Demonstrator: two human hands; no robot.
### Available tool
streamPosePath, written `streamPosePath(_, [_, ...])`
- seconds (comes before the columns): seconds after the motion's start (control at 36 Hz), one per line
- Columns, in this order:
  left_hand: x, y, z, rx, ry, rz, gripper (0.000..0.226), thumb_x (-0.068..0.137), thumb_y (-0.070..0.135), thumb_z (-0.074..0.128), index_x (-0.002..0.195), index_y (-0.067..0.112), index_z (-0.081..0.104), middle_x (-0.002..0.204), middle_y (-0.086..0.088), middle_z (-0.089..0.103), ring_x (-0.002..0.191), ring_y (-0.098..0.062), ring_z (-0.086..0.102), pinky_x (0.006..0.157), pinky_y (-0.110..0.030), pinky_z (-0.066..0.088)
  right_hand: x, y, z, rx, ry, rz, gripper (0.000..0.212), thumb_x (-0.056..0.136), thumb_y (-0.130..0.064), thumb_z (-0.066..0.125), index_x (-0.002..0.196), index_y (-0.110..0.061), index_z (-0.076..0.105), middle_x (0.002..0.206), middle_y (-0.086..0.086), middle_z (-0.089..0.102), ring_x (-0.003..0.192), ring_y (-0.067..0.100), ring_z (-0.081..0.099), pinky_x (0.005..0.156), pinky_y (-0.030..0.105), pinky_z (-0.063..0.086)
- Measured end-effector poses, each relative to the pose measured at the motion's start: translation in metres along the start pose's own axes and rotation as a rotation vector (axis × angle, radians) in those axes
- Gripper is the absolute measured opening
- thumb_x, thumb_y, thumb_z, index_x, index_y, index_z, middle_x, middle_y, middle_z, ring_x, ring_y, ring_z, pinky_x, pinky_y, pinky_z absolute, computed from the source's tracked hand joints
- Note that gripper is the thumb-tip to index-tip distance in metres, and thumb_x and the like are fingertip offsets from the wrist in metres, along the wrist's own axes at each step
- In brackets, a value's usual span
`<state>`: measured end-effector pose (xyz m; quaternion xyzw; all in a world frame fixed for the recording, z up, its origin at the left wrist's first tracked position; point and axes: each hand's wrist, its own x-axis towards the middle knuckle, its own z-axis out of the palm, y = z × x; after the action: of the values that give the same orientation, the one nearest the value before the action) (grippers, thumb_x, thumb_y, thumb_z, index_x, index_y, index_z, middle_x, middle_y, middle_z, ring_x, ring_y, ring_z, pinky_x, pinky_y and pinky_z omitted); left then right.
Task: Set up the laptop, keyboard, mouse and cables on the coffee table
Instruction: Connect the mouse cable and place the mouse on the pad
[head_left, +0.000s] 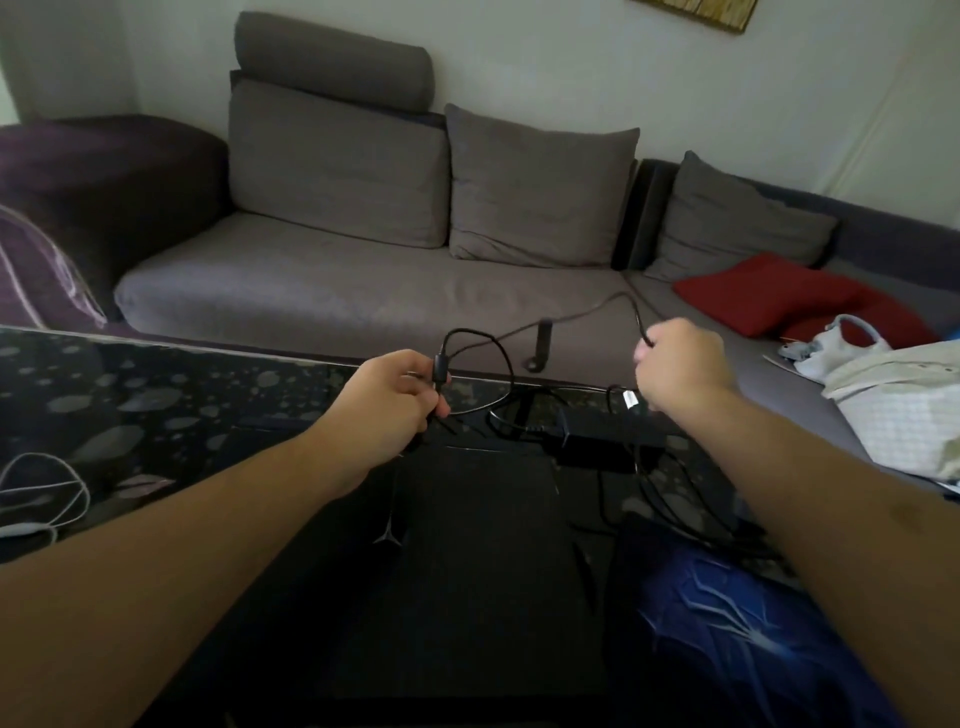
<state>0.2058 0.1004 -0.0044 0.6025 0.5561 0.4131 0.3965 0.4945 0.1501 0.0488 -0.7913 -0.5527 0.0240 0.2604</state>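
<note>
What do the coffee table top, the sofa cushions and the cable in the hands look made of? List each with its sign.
Coffee table top: probably glass or glossy lacquer; dark, speckled, with a shiny edge.
Sofa cushions: woven fabric, matte grey, softly creased.
Black cable: likely rubber or plastic sheath; thin, bends in loops between left hand and right hand.

No legible text, brand name or number observed. A silver Y-shaped emblem (388, 536) stands on the closed black laptop (467, 545) lid, near its left edge; no lettering accompanies it.
</note>
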Motion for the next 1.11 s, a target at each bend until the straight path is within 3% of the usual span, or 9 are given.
streamPosePath(0.11, [0.006,0.002,-0.001,-0.260,0.026,-0.131,0.031,0.103,-0.001,0.051,0.121,0.018,0.068,0.095,-0.007,0.073,0.082,-0.019,0.062,0.076,-0.033,0.057,0.005,-0.002,0.024,-0.177,0.128,-0.062,0.025,0.105,-0.007,0.058,0.127,-0.004,0.047,0.111,0.017,0.056,0.096,0.042,0.063,0.068,0.042,0.047])
streamPosePath(0.19, [0.009,-0.001,-0.005,-0.471,0.017,-0.187,0.032,0.105,-0.001,0.047,0.123,0.015,0.067,0.088,-0.007,0.067,0.081,-0.019,0.059,0.080,-0.037,0.055,-0.016,-0.013,0.043,-0.505,0.287,-0.289,0.036,0.094,-0.006,0.070,0.122,-0.004,0.048,0.117,0.020,0.051,0.091,0.041,0.064,0.067,0.046,0.053])
streamPosePath(0.28, [0.012,-0.006,-0.007,-0.548,0.005,-0.222,0.030,0.106,0.000,0.045,0.122,0.012,0.067,0.083,-0.005,0.064,0.076,-0.016,0.056,0.079,-0.037,0.053,-0.056,-0.041,0.058,-0.347,0.051,-0.534,0.029,0.084,-0.001,0.065,0.109,-0.011,0.055,0.114,0.011,0.048,0.092,0.034,0.058,0.071,0.042,0.047])
streamPosePath(0.44, [0.020,-0.019,-0.002,-0.636,0.007,-0.241,0.028,0.107,0.002,0.045,0.124,0.003,0.067,0.082,-0.005,0.066,0.072,-0.015,0.055,0.069,-0.031,0.051,-0.112,-0.093,0.083,0.270,-0.556,-0.450,0.012,0.092,-0.022,0.070,0.080,-0.022,0.070,0.072,-0.007,0.063,0.065,0.008,0.060,0.054,0.024,0.042])
streamPosePath(0.56, [0.021,-0.023,-0.006,-0.584,0.020,-0.183,0.028,0.104,0.002,0.054,0.128,0.008,0.068,0.102,-0.009,0.075,0.087,-0.019,0.067,0.075,-0.032,0.055,-0.111,-0.091,0.097,0.330,-0.573,-0.450,0.017,0.099,-0.028,0.070,0.085,-0.019,0.073,0.074,-0.004,0.066,0.067,0.010,0.063,0.059,0.024,0.044])
streamPosePath(0.78, [0.026,-0.067,-0.033,0.815,-0.034,-0.069,0.032,0.102,0.050,0.054,0.123,0.029,0.065,0.124,0.002,0.065,0.109,-0.017,0.063,0.103,-0.043,0.052,-0.098,-0.076,0.125,0.447,-0.500,-0.244,0.020,0.102,-0.030,0.066,0.096,-0.018,0.080,0.091,-0.003,0.075,0.083,0.009,0.067,0.065,0.023,0.043])
streamPosePath(0.89, [0.023,-0.079,-0.029,0.982,-0.019,-0.020,0.051,0.104,0.059,0.038,0.139,0.026,0.053,0.142,-0.002,0.053,0.134,-0.023,0.049,0.116,-0.045,0.039,-0.093,-0.083,0.132,0.403,-0.515,-0.201,0.029,0.107,-0.034,0.057,0.089,-0.017,0.074,0.074,-0.011,0.063,0.074,0.008,0.059,0.068,0.027,0.043])
streamPosePath(1.0, [0.025,-0.081,-0.024,1.015,0.015,-0.019,0.052,0.104,0.059,0.036,0.133,0.021,0.057,0.135,-0.008,0.058,0.127,-0.026,0.053,0.106,-0.043,0.046,-0.090,-0.103,0.143,0.210,-0.502,-0.223,0.034,0.109,-0.038,0.044,0.085,-0.020,0.061,0.096,0.001,0.071,0.100,0.027,0.064,0.104,0.046,0.045])
streamPosePath(1.11, [0.030,-0.082,-0.024,1.024,0.015,-0.025,0.050,0.102,0.060,0.036,0.125,0.022,0.059,0.125,-0.010,0.062,0.119,-0.029,0.055,0.103,-0.044,0.045,-0.083,-0.109,0.148,0.229,-0.539,-0.204,0.035,0.110,-0.034,0.045,0.091,-0.013,0.065,0.091,0.006,0.066,0.088,0.025,0.063,0.084,0.037,0.050])
